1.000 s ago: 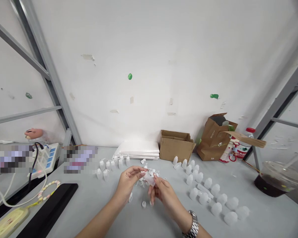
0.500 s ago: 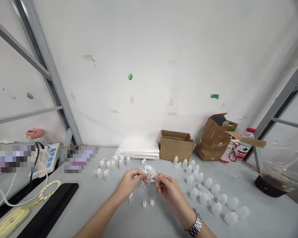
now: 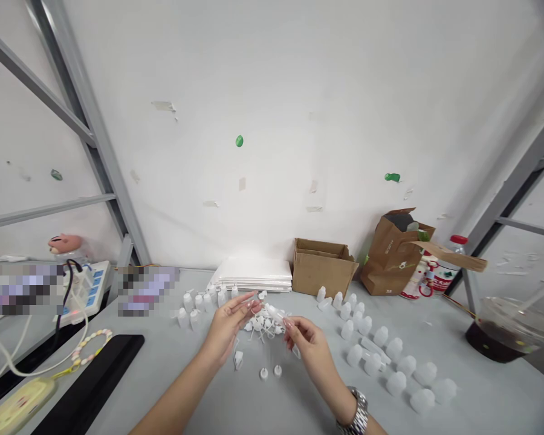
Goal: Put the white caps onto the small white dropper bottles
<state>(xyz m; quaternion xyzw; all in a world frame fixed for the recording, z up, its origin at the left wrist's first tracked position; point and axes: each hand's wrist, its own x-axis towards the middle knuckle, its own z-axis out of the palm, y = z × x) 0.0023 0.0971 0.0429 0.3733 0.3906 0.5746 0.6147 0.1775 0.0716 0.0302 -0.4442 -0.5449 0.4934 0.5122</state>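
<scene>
In my right hand is a small translucent plastic bottle, pinched between thumb and fingers and tilted with its neck toward the left. My left hand is raised beside it, thumb and index finger close together; whatever lies between the tips is too small to make out. Below both hands spreads a pile of white caps with thin straps. Two white caps stand nearer to me, and another white piece lies under my left hand. Capped bottles stand in a group on the left.
Several bottles without caps stand in rows on the right. Behind are a stack of white sheets, a cardboard box and a paper bag. A drink cup stands far right; a black pad lies left.
My left hand has lifted away from the cap pile, up and to the left, uncovering more caps. The bottle in my right hand has shifted slightly left.
</scene>
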